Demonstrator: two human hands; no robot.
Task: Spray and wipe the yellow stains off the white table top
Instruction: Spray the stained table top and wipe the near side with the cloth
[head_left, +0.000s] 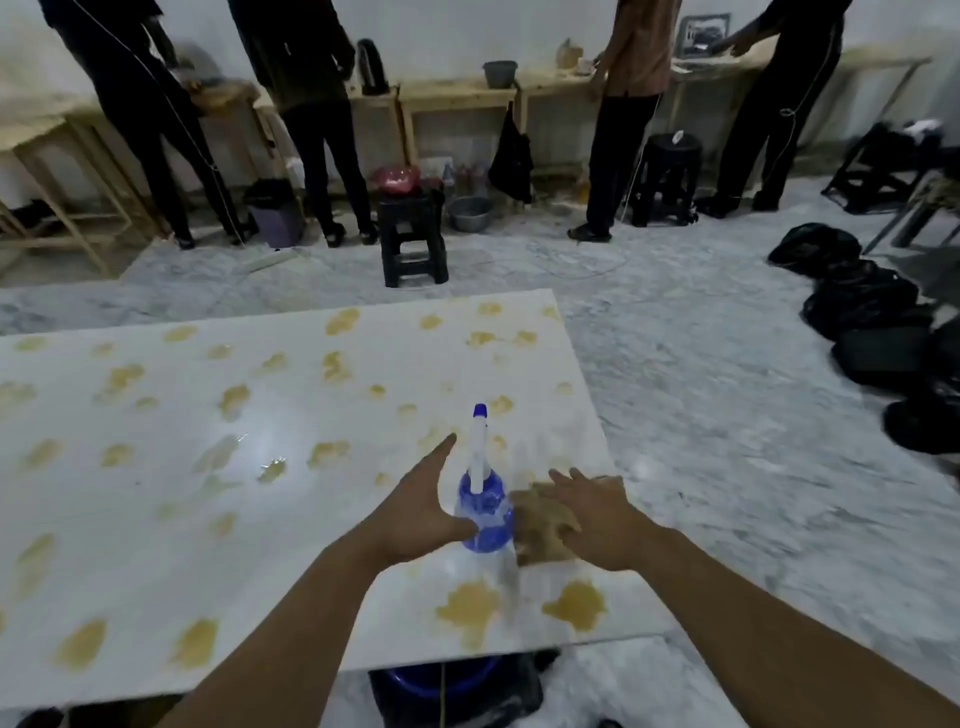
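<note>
White tabletop (156, 519), glossy, dotted with yellow stains (470, 605) across its whole width; none looks wiped, so the job seems to be at its start. People stand at benches along the far wall (not involved).

Bottle (483, 512): blue spray bottle, upright near the right front corner, long axis vertical, white head and blue nozzle tip pointing away from the wearer.

Left hand (415, 512): grip released, fingers spread, thumb at or touching the bottle's blue shoulder (contact unclear, blurred). It lies just left of the bottle and is the nearer hand.

Right hand (597, 519): flat and open, resting on a tan cloth (543, 535) just right of the bottle.

Judgement: bottle sits between both hands; the left need only close rightward around the neck, while the right gathers the cloth.
</note>
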